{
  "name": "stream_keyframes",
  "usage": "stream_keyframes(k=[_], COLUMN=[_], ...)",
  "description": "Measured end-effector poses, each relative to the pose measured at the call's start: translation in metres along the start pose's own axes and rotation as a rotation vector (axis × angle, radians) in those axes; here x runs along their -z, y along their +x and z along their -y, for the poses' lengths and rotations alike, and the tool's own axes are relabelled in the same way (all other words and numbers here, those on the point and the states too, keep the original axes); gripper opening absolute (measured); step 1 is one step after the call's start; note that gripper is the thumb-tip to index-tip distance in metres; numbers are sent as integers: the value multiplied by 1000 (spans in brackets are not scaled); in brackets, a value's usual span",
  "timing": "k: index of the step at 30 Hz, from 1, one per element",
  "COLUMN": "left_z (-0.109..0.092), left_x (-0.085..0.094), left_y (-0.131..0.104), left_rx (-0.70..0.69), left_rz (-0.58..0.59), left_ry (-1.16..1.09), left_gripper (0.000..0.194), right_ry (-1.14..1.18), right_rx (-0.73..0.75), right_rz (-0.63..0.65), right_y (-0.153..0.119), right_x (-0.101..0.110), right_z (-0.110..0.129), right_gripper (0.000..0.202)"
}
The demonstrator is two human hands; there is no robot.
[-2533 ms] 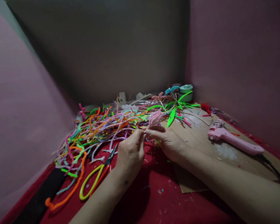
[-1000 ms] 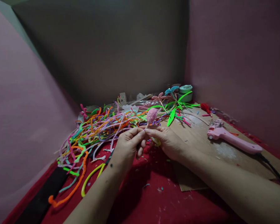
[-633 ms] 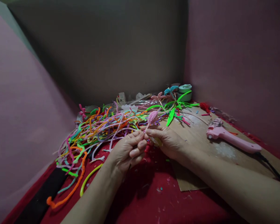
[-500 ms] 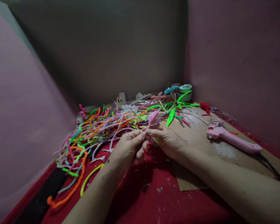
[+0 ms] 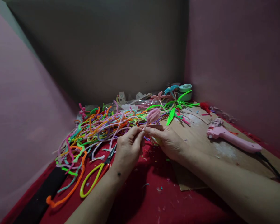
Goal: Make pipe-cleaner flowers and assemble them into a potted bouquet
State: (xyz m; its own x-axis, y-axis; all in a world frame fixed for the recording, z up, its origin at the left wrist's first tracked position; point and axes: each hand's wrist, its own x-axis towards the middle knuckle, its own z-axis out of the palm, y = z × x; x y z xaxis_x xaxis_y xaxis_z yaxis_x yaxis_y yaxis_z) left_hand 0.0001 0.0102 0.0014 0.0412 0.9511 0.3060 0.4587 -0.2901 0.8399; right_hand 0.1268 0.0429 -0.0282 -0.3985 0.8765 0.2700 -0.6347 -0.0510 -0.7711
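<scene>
A pink pipe-cleaner flower bud tilts up and to the right between my two hands, above the near edge of the pile. My left hand pinches the base of its stem with thumb and forefinger. Right beside those fingertips, my right hand is closed on the stem just under the bud. The fingers of both hands meet there, so the lower stem is mostly hidden. Scissors with yellow and orange handles lie by my left wrist, partly covered by the forearm.
Tangled, many-coloured pipe cleaners heap up at left. On a brown board at right lies a pink hot glue gun with a black cord. Behind are finished flowers, a green leaf and a mint-coloured jar. Scraps dot the red cloth.
My left hand has turned and its curled lower fingers no longer show. The bud leans further right and shows more of its side. More of the scissors has come into view.
</scene>
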Motion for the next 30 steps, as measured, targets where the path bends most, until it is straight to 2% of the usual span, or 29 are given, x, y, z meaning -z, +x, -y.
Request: stream_keyframes(k=[6,11,14,17,21,23,25,27,30], left_z=[-9,-9,-5,-1,1,-2,-4,-6,-2], left_x=[1,4,7,11,14,13,9,5,-1], left_y=[1,2,4,5,6,6,5,3,-1], left_rx=[176,295,371,415,458,447,377,248,-34], left_rz=[64,168,269,418,518,500,425,290,47], left_ry=[-255,-431,-621,-794,-891,-842,-680,-412,-9], left_gripper=[16,21,19,15,12,14,19,23,13], right_ry=[-43,-6,33,46,97,119,140,155,137], right_rx=[26,-32,-43,-73,-117,-127,-123,-101,-78], right_rz=[-10,-44,-48,-16,32,22,-18,-68,-98], right_y=[5,8,4,2,3,4,5,5,4], right_x=[6,8,5,4,7,9,9,9,6], right_z=[-5,-9,-4,-1,-4,-5,-6,-6,-5], right_gripper=[8,15,18,17,14,14,16,15,11])
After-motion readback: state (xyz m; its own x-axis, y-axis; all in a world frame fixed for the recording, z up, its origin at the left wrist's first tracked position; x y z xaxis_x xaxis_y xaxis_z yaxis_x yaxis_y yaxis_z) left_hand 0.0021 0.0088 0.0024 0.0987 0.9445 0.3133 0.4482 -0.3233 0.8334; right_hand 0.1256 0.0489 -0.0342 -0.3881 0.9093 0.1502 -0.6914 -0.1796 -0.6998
